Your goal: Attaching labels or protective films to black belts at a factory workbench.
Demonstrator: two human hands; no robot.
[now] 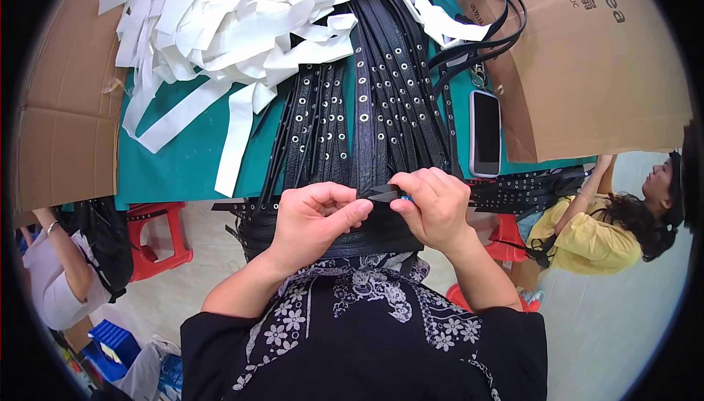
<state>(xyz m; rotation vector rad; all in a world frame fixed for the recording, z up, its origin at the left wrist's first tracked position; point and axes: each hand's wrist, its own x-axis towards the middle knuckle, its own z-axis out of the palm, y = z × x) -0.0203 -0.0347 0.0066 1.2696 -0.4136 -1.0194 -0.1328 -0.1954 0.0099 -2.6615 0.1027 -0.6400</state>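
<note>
Seen from above, a person sits at a green surface [183, 159] heaped with black belts. Both hands meet at its near edge, closed in a pinch on the end of one black belt [381, 194]. The left hand [315, 217] is curled, thumb pressed against bent fingers on the strap. The right hand [433, 206] pinches the same end from the other side; something small and blue shows at its fingertips, too small to identify.

The belt lies atop a pile of studded belts [367, 107] with metal eyelets, fanning away toward the far side. It looks flexible but fairly firm, like leather or imitation leather: likely light on its own, bending easily along its length, with a smooth face that could slip. Pinching close to the end, across the flat width, seems the surest hold.

A heap of white strips [227, 19] lies at far left, a phone [485, 133] at right beside a cardboard box [587, 56].
</note>
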